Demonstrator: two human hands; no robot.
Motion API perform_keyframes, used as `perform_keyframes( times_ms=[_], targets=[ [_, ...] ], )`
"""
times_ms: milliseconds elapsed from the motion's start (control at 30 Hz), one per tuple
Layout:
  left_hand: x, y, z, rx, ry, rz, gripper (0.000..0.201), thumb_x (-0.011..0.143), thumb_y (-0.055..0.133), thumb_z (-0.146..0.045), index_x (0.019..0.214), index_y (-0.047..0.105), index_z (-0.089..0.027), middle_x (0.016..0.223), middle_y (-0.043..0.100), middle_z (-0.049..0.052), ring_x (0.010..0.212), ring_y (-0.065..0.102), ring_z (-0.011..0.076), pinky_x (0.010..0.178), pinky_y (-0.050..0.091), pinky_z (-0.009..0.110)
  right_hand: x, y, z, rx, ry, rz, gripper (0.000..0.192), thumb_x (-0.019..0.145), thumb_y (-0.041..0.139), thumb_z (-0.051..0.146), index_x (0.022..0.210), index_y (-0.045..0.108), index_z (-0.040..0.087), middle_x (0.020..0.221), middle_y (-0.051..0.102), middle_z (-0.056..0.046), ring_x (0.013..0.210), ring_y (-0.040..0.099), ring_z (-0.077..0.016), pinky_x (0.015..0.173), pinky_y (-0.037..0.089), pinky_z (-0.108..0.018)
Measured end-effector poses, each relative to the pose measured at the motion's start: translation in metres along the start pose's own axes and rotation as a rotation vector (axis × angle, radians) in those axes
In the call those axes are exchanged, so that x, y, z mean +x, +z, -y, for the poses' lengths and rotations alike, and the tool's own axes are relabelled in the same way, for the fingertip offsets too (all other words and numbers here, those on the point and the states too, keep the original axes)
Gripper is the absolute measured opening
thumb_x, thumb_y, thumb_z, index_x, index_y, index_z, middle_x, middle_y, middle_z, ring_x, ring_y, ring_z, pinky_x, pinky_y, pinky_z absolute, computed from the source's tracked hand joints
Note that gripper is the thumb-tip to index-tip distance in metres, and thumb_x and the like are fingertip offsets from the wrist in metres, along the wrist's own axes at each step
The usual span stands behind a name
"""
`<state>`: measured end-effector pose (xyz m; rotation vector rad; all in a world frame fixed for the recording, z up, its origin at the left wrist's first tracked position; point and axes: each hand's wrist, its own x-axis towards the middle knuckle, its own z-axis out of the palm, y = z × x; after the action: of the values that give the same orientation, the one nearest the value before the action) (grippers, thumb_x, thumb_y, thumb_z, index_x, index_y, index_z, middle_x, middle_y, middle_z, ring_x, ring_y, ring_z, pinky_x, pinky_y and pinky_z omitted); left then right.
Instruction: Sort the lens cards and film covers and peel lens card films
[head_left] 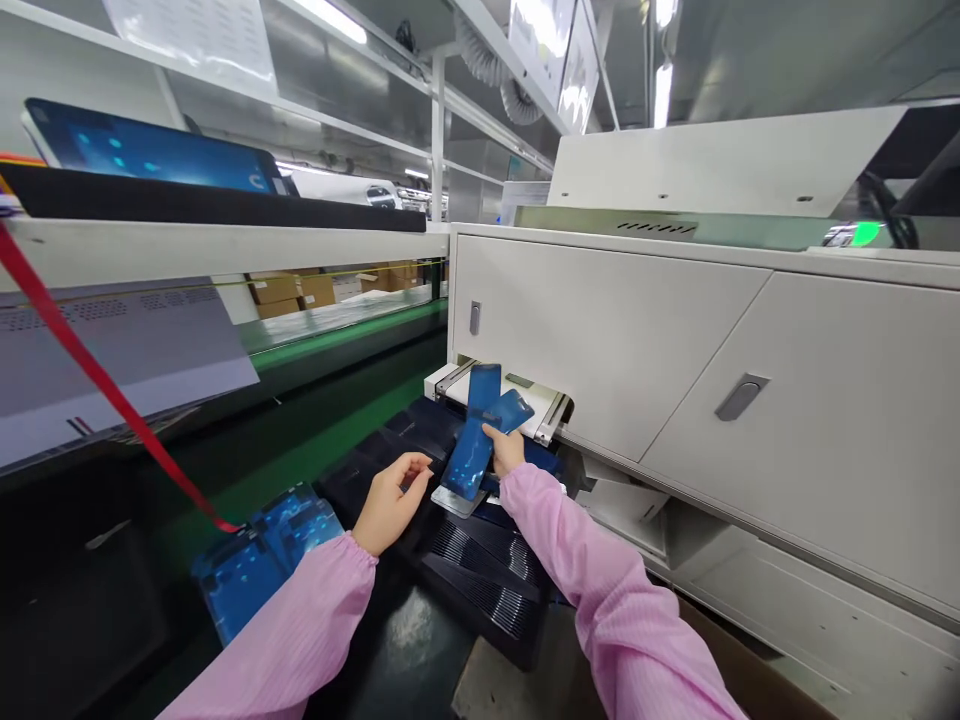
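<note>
My right hand (pixel 508 452) grips blue, glossy phone-shaped panels at the mouth of a small conveyor. One panel (pixel 466 462) slants down to the left of my fingers, and another (pixel 513 407) tilts up to the right, overlapping it. Behind them, a further blue panel (pixel 484 383) stands out against the white conveyor (pixel 541 424). My left hand (pixel 393 500) hovers to the left, fingers half curled, with a gap to the thumb and nothing visible between them. Below both hands lies a black slotted tray (pixel 484 580), with a silvery flat piece (pixel 456 502) at its upper edge.
Blue patterned panels (pixel 255 575) lie at lower left, where a red strap (pixel 112 375) ends. A white machine cabinet (pixel 600 330) borders the right side. At upper left, a shelf (pixel 225 248) carries a dark tray (pixel 225 205) and a large blue-faced device (pixel 157 150).
</note>
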<state>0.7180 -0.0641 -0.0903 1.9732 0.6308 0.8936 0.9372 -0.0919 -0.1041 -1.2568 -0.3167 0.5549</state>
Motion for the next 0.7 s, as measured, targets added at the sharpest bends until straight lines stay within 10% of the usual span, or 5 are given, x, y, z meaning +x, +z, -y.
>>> perform_keyframes(
  times_ms=[267,467,700],
  targets=[
    [-0.046,-0.063,-0.057,-0.190,0.185,-0.217,0.078,0.074,0.065,-0.038,0.139,0.024,-0.026,0.138,0.042,0.010,0.122,0.049,0.0261,0.102,0.039,0.045,-0.143,0.011,0.066,-0.108,-0.456,0.501,0.014,0.065,0.076,0.024,0.075,0.067,0.020,0.079,0.069,-0.001,0.077,0.063,-0.0194,0.078,0.051,-0.034],
    [-0.157,-0.079,-0.037,-0.025,-0.122,-0.316,0.026,0.066,0.072,-0.035,0.088,0.063,-0.023,0.080,0.069,0.002,0.075,0.067,0.0239,0.070,0.057,0.037,-0.253,0.016,-0.038,-0.248,-0.374,0.826,0.011,0.072,0.070,0.028,0.076,0.062,0.021,0.071,0.063,0.000,0.065,0.061,-0.0170,0.061,0.049,-0.029],
    [-0.196,-0.062,0.007,-0.189,-0.255,-0.432,0.058,0.062,0.075,-0.034,0.112,0.049,-0.023,0.094,0.064,0.002,0.089,0.064,0.0221,0.082,0.052,0.037,-0.269,0.025,-0.084,-0.347,-0.511,0.827,0.047,0.071,0.068,0.028,0.114,0.050,0.021,0.106,0.063,-0.007,0.097,0.060,-0.0222,0.088,0.047,-0.036]
  ],
)
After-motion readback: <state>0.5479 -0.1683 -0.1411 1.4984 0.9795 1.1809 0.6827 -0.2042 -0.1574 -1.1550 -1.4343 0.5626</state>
